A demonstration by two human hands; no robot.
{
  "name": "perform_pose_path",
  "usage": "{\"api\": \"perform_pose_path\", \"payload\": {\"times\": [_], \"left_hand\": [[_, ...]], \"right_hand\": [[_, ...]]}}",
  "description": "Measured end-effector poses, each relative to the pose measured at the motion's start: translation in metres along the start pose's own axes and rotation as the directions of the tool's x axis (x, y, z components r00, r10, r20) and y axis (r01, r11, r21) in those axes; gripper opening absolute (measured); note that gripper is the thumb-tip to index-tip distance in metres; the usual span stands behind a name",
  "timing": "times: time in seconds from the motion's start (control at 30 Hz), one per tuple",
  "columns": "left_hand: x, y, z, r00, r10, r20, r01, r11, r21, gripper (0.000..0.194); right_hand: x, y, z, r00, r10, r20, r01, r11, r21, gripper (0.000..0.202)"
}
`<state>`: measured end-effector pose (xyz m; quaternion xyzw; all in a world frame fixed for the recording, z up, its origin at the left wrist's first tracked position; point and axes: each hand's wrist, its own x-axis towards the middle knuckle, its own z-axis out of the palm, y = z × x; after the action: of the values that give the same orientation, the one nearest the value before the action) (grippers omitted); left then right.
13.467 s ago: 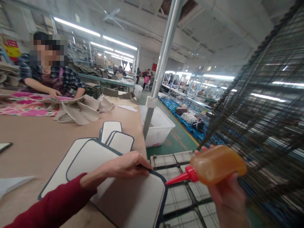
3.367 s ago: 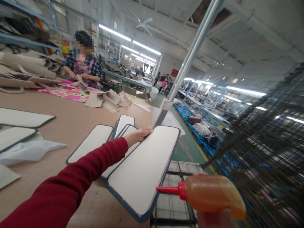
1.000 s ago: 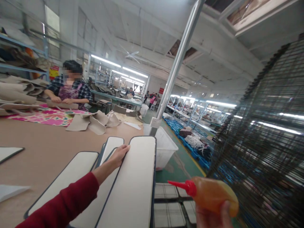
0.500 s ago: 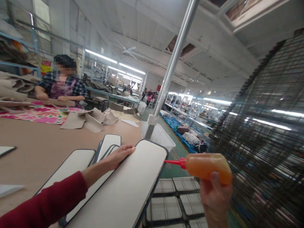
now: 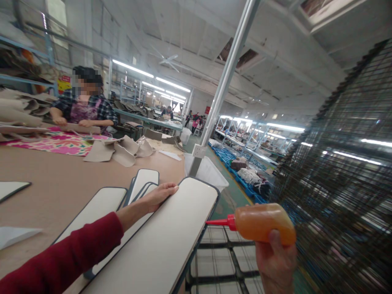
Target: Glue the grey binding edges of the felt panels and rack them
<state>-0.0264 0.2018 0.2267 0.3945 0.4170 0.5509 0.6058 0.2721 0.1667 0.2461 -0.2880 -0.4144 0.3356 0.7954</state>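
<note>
My left hand (image 5: 161,195) grips the far left edge of a long white panel (image 5: 165,234) with dark edging and rounded corners. The panel is tilted over the table's right side. In my right hand (image 5: 277,257) is a squeeze bottle (image 5: 263,223) of amber liquid, lying nearly level with my thumb on its near side. Its red nozzle (image 5: 217,222) points left, and the tip is at the panel's right edge. Whether liquid is coming out is too small to tell. Similar white panels (image 5: 94,208) lie on the table beneath my left arm.
Across the brown table (image 5: 61,171), a co-worker (image 5: 85,106) handles grey-beige material by a pink floral cloth (image 5: 67,143). Grey-beige pieces (image 5: 125,151) lie nearby. A metal post (image 5: 214,110) rises beyond the panel, beside a white bin (image 5: 211,169). Dark wire racks (image 5: 343,171) stand at right.
The bottle's nozzle tip has moved down along the panel's right edge, toward me. My left hand keeps its hold on the panel. The view has shifted slightly.
</note>
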Motion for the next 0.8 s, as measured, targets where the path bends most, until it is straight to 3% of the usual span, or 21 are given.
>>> {"api": "perform_pose_path", "payload": {"times": [0.17,0.4,0.57,0.8], "left_hand": [[0.006,-0.001,-0.002,0.999,-0.002,-0.044,0.001,1.0,-0.017,0.03],[0.013,0.0,-0.009,0.996,-0.007,-0.091,0.004,1.0,-0.024,0.024],[0.019,0.001,-0.018,0.992,-0.006,-0.126,0.0,0.999,-0.041,0.021],[0.031,0.004,-0.047,0.944,0.036,-0.327,-0.064,0.995,-0.075,0.02]], "right_hand": [[-0.014,0.001,0.0,1.0,0.012,-0.012,-0.013,0.998,-0.059,0.05],[-0.034,0.005,-0.003,0.982,0.165,0.089,-0.169,0.985,0.034,0.065],[-0.054,0.012,-0.009,0.955,0.267,0.131,-0.27,0.963,0.004,0.076],[-0.098,0.0,-0.006,0.846,0.503,0.178,-0.511,0.86,-0.002,0.076]]}}
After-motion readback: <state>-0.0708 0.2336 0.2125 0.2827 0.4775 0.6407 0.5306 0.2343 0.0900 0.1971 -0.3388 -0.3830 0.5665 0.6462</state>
